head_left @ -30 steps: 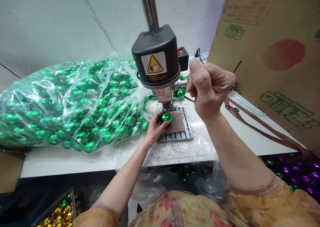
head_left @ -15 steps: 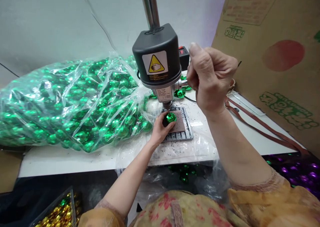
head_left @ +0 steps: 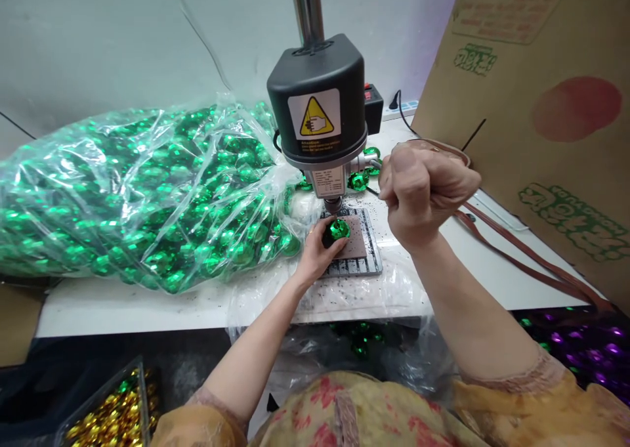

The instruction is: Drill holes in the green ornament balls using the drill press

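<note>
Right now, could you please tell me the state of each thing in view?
Left hand: gripping the ball
Green faceted ball: held below the chuck
Right hand: closed at the feed lever
Drill press: upright; running or not, unclear
Base plate: strewn with dark specks
Clear plastic bag: filled with green balls

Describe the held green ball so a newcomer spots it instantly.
Find the black-topped machine with the yellow warning triangle. Below its chuck, look to the brown pad on the slotted base. The shiny green ball there, unlike the similar ones in the clear bag to the left, is gripped in the person's left hand.
</note>
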The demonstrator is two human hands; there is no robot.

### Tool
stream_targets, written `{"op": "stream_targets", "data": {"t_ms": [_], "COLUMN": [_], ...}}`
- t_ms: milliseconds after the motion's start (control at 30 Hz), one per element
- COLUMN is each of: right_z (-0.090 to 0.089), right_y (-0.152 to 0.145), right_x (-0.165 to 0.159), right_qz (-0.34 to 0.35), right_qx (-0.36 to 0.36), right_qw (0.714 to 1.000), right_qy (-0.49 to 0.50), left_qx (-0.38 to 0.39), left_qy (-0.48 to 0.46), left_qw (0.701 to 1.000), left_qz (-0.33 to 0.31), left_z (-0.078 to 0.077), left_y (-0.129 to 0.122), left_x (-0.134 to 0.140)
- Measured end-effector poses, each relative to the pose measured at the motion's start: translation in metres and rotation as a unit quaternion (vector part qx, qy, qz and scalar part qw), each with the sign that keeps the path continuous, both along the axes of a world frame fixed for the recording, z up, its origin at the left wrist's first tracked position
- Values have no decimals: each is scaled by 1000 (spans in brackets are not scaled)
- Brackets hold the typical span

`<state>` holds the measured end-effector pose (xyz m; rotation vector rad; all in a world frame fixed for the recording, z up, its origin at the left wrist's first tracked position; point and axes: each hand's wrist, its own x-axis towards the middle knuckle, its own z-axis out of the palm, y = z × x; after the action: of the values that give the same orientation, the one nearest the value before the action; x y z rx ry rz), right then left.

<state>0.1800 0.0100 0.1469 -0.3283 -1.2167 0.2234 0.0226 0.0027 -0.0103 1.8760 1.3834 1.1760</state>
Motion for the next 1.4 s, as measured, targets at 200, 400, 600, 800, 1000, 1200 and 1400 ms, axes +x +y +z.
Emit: {"op": "stream_targets", "data": {"t_ms": [200, 400, 600, 800, 1000, 1200, 1400], "right_z": [-10, -19, -22, -31, -24, 21, 28], "right_y": [6, 10, 12, 13, 7, 3, 3], "right_x": [-1, 0, 0, 2, 1, -1, -1], "right_qz": [-12, -16, -8, -9, 9, 6, -47], "right_qx": [52, 91, 117, 140, 82, -29, -58], "right_qw": [999, 996, 993, 990, 997, 999, 997], "right_qy": [4, 3, -5, -19, -10, 20, -16], "left_qx": [5, 6, 6, 15, 7, 8, 96], "left_qy": [-5, -4, -2, 1, -10, 5, 83], "left_qw": [1000, 1000, 1000, 1000, 1000, 996, 991], "left_qz": [-8, -8, -10, -7, 1, 87, 41], "left_z": [-1, 1, 0, -2, -2, 5, 9], "left_y": [0, -1, 0, 1, 1, -13, -91], "left_x": [-1, 0, 0, 0, 2, 9, 10]}}
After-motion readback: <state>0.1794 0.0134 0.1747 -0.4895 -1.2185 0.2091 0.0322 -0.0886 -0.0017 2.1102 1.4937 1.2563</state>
